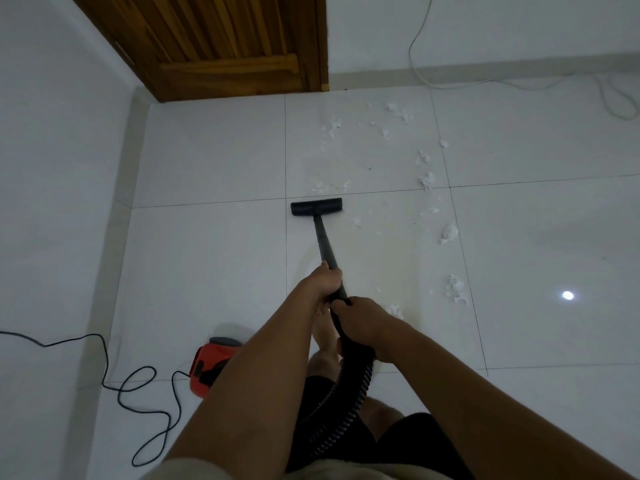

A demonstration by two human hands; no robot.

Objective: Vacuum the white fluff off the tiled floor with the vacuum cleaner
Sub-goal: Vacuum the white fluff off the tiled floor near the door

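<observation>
My left hand (328, 278) grips the black vacuum wand (323, 241) higher up, and my right hand (360, 318) grips it just below, where the ribbed black hose (356, 393) begins. The flat black floor nozzle (316, 206) rests on the white tiled floor (214, 258), straight ahead. Small tufts of white fluff (426, 180) lie scattered beyond and to the right of the nozzle, with larger clumps (455, 289) on the right. The red vacuum body (207, 367) sits on the floor at my lower left.
A black power cord (138, 382) loops over the floor at the left. A wooden door (228, 43) stands in the far corner. A thin white cable (519, 85) runs down the far wall and along its base. My bare foot (325, 336) shows under my arms.
</observation>
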